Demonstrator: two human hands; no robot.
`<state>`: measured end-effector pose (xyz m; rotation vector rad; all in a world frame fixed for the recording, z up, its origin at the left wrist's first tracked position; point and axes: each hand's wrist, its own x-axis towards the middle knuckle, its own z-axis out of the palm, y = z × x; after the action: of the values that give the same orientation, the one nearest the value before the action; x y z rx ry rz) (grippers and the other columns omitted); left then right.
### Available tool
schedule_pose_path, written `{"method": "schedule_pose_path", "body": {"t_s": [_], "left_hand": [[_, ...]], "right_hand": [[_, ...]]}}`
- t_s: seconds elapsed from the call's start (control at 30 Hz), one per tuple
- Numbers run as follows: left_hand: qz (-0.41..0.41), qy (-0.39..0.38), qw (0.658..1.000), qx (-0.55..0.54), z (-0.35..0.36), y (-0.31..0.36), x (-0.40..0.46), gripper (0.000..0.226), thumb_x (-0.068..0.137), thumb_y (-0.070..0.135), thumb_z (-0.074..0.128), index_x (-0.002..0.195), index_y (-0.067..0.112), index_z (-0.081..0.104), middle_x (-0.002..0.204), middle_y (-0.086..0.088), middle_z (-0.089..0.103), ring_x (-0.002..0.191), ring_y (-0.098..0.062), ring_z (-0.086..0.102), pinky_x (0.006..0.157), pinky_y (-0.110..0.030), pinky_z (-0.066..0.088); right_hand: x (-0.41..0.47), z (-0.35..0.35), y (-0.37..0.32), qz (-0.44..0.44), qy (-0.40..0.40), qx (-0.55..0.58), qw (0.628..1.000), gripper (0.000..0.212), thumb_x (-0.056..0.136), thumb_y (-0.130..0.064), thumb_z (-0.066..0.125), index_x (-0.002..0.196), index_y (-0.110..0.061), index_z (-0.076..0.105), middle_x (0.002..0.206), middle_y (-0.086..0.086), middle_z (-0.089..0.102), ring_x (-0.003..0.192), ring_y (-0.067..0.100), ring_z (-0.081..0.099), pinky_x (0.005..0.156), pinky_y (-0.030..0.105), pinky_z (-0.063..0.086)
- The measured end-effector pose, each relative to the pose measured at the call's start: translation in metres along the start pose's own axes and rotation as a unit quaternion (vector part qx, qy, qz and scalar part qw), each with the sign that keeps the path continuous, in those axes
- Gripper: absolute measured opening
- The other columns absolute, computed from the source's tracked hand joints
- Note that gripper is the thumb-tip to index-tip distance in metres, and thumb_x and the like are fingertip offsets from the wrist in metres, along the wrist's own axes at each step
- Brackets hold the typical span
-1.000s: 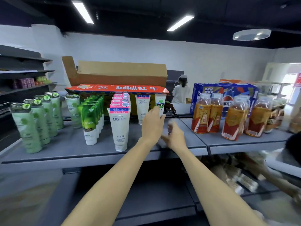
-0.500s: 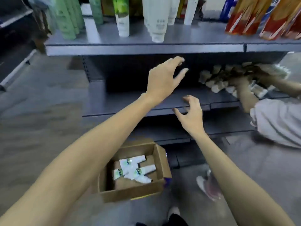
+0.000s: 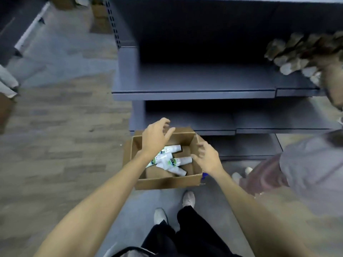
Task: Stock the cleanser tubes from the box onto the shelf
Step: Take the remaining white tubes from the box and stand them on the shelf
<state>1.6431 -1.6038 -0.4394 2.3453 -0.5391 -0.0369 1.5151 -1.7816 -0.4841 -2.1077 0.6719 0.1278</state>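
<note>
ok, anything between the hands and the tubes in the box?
Nothing visible. The box is open-topped on the floor, the cleanser tubes lie loose inside, and the left hand and right hand hover over it, holding nothing. Only its cardboard walls flank the reach.

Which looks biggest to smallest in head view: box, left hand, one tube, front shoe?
1. box
2. left hand, though it is nearer the camera
3. front shoe and one tube: too alike to rank

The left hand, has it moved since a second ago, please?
Yes: the left hand has come down from the top shelf to hover open over the cardboard box on the floor.
</note>
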Motion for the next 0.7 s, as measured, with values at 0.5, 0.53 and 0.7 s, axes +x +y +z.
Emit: {"method": "schedule_pose_path", "body": {"t_s": [0.5, 0.53, 0.7], "left_hand": [[-0.326, -0.186, 0.927, 0.007, 0.092, -0.091, -0.042, 0.042, 0.087, 0.04, 0.07, 0.122, 0.019, 0.061, 0.112, -0.005, 0.071, 0.108, -0.03, 0.065, 0.09, -0.038, 0.053], [-0.342, -0.2, 0.918, 0.009, 0.1, -0.097, -0.044, 0.044, 0.087, 0.041, 0.068, 0.123, 0.017, 0.06, 0.113, -0.009, 0.07, 0.109, -0.032, 0.065, 0.091, -0.04, 0.053], [-0.377, -0.266, 0.887, 0.028, 0.14, -0.115, -0.043, 0.05, 0.084, 0.043, 0.072, 0.12, 0.01, 0.06, 0.117, -0.013, 0.067, 0.111, -0.032, 0.061, 0.093, -0.037, 0.051]], "right_hand": [[0.085, 0.073, 0.045, 0.007, -0.253, -0.287, 0.924, 0.051, 0.092, -0.004, 0.058, 0.141, -0.01, 0.046, 0.14, 0.015, 0.052, 0.127, 0.033, 0.051, 0.105, 0.038, 0.044], [0.092, 0.08, 0.051, 0.002, -0.262, -0.305, 0.916, 0.053, 0.091, -0.001, 0.058, 0.142, -0.009, 0.045, 0.141, 0.015, 0.051, 0.128, 0.032, 0.051, 0.105, 0.037, 0.044], [0.117, 0.113, 0.076, -0.04, -0.256, -0.371, 0.892, 0.046, 0.091, 0.003, 0.053, 0.136, -0.004, 0.046, 0.141, 0.015, 0.048, 0.129, 0.032, 0.048, 0.108, 0.035, 0.041]]}}
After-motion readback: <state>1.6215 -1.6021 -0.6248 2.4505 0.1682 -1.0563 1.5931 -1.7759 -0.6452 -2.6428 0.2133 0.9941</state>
